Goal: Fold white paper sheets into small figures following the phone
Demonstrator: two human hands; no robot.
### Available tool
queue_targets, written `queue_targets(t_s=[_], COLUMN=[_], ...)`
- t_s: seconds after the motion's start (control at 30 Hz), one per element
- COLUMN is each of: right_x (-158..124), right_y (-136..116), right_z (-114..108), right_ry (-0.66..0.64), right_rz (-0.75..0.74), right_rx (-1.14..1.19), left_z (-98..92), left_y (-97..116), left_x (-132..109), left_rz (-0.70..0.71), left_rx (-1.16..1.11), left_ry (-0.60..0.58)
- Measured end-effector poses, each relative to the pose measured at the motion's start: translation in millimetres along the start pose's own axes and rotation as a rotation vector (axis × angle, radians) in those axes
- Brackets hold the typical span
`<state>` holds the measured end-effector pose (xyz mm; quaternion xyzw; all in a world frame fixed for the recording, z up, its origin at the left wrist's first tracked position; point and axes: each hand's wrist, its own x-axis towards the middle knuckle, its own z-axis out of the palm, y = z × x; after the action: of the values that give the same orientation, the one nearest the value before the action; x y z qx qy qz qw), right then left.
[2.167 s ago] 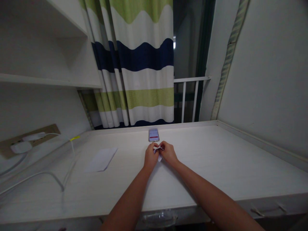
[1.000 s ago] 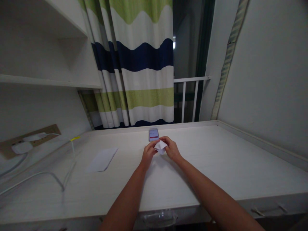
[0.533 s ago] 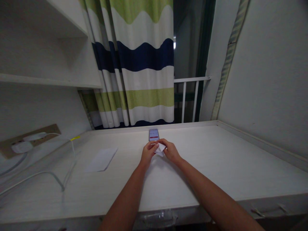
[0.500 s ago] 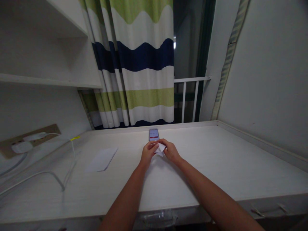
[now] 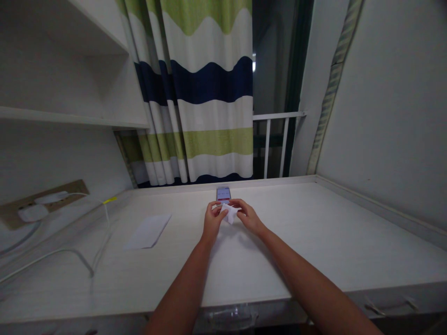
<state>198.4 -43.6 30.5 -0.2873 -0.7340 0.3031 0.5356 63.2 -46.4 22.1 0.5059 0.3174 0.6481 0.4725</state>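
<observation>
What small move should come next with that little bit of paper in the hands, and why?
Probably lowering it and pressing the fold flat against the desk. The left hand and the right hand both pinch the folded white paper, which looks only partly creased and slightly raised. The lit phone lies just behind it, so the press should land nearer the person.

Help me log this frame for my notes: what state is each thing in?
folded paper: creased, pinched between left hand and right hand.
phone: flat on the desk, screen lit.
loose sheet: flat on the desk, untouched.
curtain: drawn partway, dark gap to its right.
white plug: seated in the power strip.
</observation>
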Motion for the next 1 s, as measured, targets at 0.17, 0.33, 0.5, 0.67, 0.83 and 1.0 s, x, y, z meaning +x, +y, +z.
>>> queue_targets(t_s=[0.17, 0.33, 0.5, 0.67, 0.83, 1.0], right_x=[4.1, 4.9, 5.3, 5.3, 4.8, 6.4], right_y=[7.5, 10.9, 10.6, 6.9, 2.2, 1.3], right_z=[-0.3, -1.0, -1.5, -0.5, 0.9, -1.0], right_ry=[0.114, 0.109, 0.129, 0.142, 0.109, 0.123], right_rz=[0.109, 0.107, 0.098, 0.124, 0.172, 0.193], right_rx=[-0.034, -0.001, 0.008, 0.024, 0.051, 0.042], left_z=[1.7, 2.4, 3.1, 3.9, 4.1, 4.0], left_y=[-4.4, -4.7, -2.7, -0.4, -2.7, -2.2], left_x=[-1.2, -2.3, -3.7, -5.1, -4.5, -3.3], left_rz=[0.071, 0.072, 0.066, 0.053, 0.041, 0.055], left_rx=[0.092, 0.132, 0.151, 0.172, 0.158, 0.187], left_ry=[-0.124, -0.151, -0.149, -0.142, -0.166, -0.103])
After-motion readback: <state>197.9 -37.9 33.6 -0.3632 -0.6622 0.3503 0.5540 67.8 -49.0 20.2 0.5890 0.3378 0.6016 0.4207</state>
